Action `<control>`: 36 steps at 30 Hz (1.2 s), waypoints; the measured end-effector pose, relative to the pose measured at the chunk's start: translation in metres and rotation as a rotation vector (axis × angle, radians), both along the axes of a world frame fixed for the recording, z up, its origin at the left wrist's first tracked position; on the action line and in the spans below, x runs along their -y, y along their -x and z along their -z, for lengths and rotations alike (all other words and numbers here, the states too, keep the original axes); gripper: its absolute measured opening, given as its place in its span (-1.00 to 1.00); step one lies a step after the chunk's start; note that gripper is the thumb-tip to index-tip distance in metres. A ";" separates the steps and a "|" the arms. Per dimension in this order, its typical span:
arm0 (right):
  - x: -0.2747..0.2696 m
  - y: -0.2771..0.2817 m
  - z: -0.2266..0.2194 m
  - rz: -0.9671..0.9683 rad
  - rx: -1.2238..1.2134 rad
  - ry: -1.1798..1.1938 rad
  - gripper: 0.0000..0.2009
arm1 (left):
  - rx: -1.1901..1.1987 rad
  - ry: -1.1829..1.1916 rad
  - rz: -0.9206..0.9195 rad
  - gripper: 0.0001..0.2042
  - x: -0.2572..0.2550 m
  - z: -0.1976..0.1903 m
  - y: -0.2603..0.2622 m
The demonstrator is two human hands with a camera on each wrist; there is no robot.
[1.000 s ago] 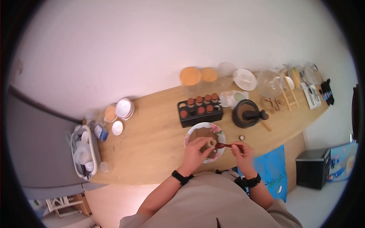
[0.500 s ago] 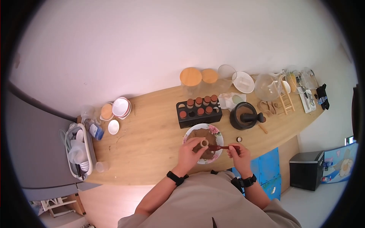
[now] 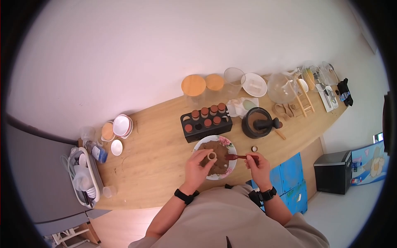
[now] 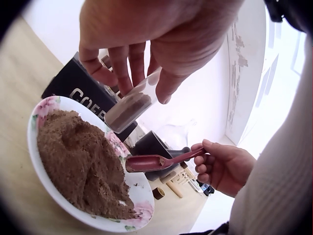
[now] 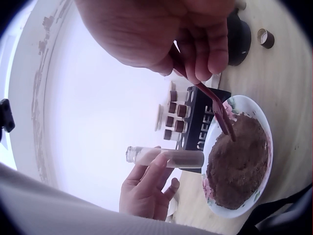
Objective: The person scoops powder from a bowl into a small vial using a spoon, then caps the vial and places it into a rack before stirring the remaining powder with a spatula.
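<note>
- Head view: vial (image 3: 211,156) is pinched by left hand (image 3: 196,169), fingers closed to glass width, over powder (image 3: 217,146) in dish (image 3: 227,173).
- Scoop (image 3: 232,157) is held by its handle in right hand (image 3: 259,169), at vial's 3 o'clock.
- Powder could be spilled if narrow mouth is met off-line.
- Smooth glass could be dropped if pinched too lightly.
- Cap (image 3: 254,149), dish's 3 o'clock, could be knocked by right hand.

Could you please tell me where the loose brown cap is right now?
In the head view, the loose brown cap lies on the table, to the right of the floral plate and just below the black mortar.
</note>
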State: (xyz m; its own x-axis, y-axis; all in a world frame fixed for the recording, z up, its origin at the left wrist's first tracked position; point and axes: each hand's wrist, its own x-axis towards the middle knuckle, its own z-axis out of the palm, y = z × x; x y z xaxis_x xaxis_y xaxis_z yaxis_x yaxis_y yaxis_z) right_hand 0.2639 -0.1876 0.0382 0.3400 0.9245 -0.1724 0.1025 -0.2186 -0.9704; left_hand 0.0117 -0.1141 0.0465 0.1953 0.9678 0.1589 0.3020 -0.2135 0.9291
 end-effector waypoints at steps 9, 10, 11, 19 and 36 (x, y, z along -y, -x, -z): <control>-0.001 -0.008 0.032 0.062 0.056 0.015 -0.82 | -0.048 0.066 -0.005 -0.64 -0.001 -0.018 0.002; -0.002 -0.009 0.038 0.058 0.015 0.031 -0.82 | -0.063 0.051 -0.005 -0.65 -0.001 -0.018 0.001; -0.003 -0.009 0.045 0.058 0.009 0.031 -0.82 | -0.069 0.051 -0.005 -0.65 -0.001 -0.017 0.001; -0.011 -0.018 0.072 0.084 -0.271 0.031 -0.85 | -0.097 -0.028 -0.002 -0.63 -0.002 -0.020 -0.001; -0.018 -0.020 0.077 0.042 -0.346 0.013 -0.81 | -0.115 0.001 0.013 -0.65 0.000 -0.031 -0.006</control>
State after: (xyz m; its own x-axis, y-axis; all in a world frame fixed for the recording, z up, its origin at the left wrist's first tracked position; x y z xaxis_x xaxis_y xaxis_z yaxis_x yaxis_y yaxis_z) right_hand 0.2840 -0.1696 -0.0386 0.2968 0.9080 -0.2957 -0.2416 -0.2282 -0.9432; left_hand 0.0174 -0.1144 0.0777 0.2244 0.9652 0.1339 0.4041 -0.2172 0.8885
